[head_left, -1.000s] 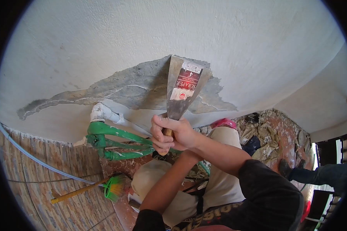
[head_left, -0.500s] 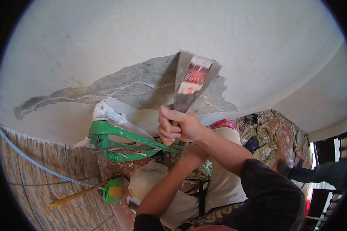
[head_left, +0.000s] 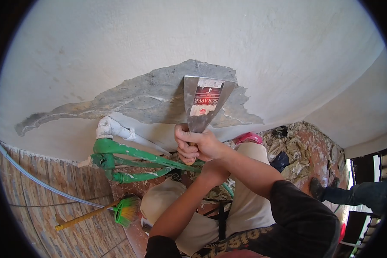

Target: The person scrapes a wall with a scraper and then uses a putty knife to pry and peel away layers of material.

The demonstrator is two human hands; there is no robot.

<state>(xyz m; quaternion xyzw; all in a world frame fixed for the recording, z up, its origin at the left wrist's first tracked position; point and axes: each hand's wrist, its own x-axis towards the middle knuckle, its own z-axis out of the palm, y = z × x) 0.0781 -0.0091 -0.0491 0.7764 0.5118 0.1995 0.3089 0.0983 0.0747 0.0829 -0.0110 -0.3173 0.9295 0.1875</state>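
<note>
My right hand (head_left: 198, 144) is wrapped round the handle of a paint scraper (head_left: 207, 103), whose wide metal blade points up and bears a red and white label reading SCRAPER. The blade overlaps a grey bare patch (head_left: 150, 101) on the white wall (head_left: 193, 34), where the paint layer has come off with ragged edges. My left hand (head_left: 215, 173) is tucked against my right wrist from below, its fingers hidden behind the forearm.
Green pipes (head_left: 133, 150) with a white elbow fitting (head_left: 112, 127) come out of the wall at left. A broom (head_left: 125, 210) lies on the tiled floor (head_left: 43, 185). Paint flakes (head_left: 303, 157) litter the floor at right, near another person's shoe (head_left: 317, 188).
The scraper has come down a little and left with my right hand, uncovering the top edge of the grey patch. My left hand stays by the right wrist.
</note>
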